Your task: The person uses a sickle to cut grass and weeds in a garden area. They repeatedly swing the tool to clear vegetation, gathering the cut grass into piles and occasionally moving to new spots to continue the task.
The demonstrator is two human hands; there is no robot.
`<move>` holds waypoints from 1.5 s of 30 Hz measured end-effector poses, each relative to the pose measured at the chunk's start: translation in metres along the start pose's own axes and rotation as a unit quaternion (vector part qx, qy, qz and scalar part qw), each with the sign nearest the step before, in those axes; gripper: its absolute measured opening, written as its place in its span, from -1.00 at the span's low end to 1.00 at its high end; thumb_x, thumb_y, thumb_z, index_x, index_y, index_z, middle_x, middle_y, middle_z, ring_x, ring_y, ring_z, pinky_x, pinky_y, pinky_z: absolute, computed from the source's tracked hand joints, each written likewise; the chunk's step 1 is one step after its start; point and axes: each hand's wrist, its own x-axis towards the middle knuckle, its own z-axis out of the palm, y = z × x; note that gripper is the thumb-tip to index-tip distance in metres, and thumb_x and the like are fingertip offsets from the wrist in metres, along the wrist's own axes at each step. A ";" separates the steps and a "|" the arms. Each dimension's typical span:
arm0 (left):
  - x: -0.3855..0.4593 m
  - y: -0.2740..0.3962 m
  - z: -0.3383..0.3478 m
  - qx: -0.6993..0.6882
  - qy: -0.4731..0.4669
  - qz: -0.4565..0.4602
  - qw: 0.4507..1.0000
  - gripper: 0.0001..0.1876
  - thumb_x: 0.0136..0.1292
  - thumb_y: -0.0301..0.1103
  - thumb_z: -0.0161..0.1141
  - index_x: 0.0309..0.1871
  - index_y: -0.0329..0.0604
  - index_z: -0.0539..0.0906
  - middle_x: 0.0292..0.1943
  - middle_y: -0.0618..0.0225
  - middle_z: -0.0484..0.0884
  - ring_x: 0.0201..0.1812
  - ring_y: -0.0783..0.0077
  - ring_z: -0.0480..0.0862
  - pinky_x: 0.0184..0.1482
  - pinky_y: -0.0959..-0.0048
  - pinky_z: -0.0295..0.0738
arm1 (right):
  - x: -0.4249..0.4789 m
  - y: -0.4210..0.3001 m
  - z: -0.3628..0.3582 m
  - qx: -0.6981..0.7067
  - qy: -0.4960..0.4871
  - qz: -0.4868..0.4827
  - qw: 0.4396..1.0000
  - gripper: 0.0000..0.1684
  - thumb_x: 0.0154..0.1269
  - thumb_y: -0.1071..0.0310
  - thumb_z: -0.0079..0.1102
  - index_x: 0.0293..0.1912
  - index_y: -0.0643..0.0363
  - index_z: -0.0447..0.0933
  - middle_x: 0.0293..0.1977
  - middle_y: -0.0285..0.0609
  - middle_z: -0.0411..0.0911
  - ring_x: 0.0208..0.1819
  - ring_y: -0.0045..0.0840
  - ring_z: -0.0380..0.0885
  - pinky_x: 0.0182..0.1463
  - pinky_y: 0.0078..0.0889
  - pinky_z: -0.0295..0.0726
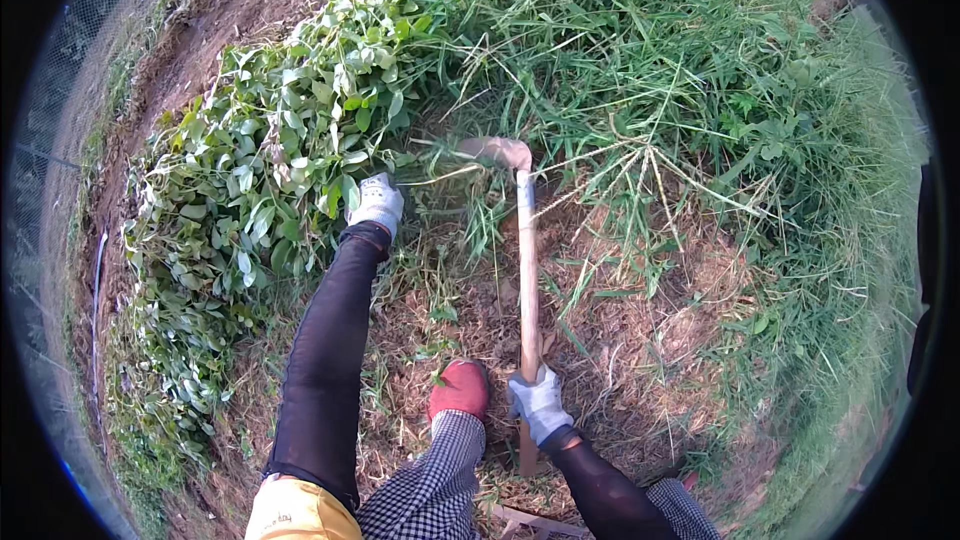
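Observation:
My right hand (541,401), in a white and grey work glove, is closed around the wooden handle of a sickle (528,270). The handle runs straight away from me, and its curved metal blade (491,151) points left at the far end, partly among grass. My left hand (377,204), gloved too, is at the edge of a heap of leafy green plants (255,165). Leaves and stems lie against its fingers; whether they grip any is hidden. A pale grass stalk (442,177) stretches between this hand and the blade.
Tall grass (660,37) grows ahead and to the right, with seed heads leaning over bare soil and dry cuttings (637,345). My red shoe (459,388) stands near the handle. Netting (60,90) borders the far left, beside a strip of brown earth (187,52).

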 end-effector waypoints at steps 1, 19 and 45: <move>0.002 -0.014 0.002 0.003 0.008 -0.012 1.000 -0.74 0.08 -0.32 0.01 -0.20 -0.21 0.58 -0.22 0.00 0.58 -0.11 0.00 0.54 -0.05 0.21 0.41 | -0.013 -0.037 0.000 0.076 -0.022 0.065 0.995 -0.82 0.07 0.53 0.12 -0.30 0.19 0.36 -0.67 -0.33 0.38 -0.72 -0.63 0.38 -0.72 -0.58 0.38; 0.015 -0.063 0.039 -0.038 0.006 -0.063 0.997 -0.75 0.15 -0.15 -0.06 -0.23 -0.03 0.54 -0.21 0.24 0.57 -0.12 0.13 0.55 -0.11 0.23 0.45 | -0.017 -0.120 -0.003 0.241 -0.056 0.056 0.967 -0.89 0.10 0.50 0.08 -0.32 0.23 0.38 -0.69 -0.29 0.36 -0.75 -0.63 0.35 -0.72 -0.58 0.38; 0.001 -0.059 0.038 -0.162 0.050 -0.080 0.982 -0.74 0.15 -0.15 -0.02 -0.16 -0.02 0.53 -0.21 0.33 0.58 -0.18 0.25 0.53 -0.13 0.41 0.38 | -0.035 -0.100 0.004 0.167 -0.109 0.170 0.965 -0.78 0.05 0.54 0.14 -0.31 0.18 0.30 -0.70 -0.32 0.35 -0.76 -0.63 0.34 -0.74 -0.57 0.30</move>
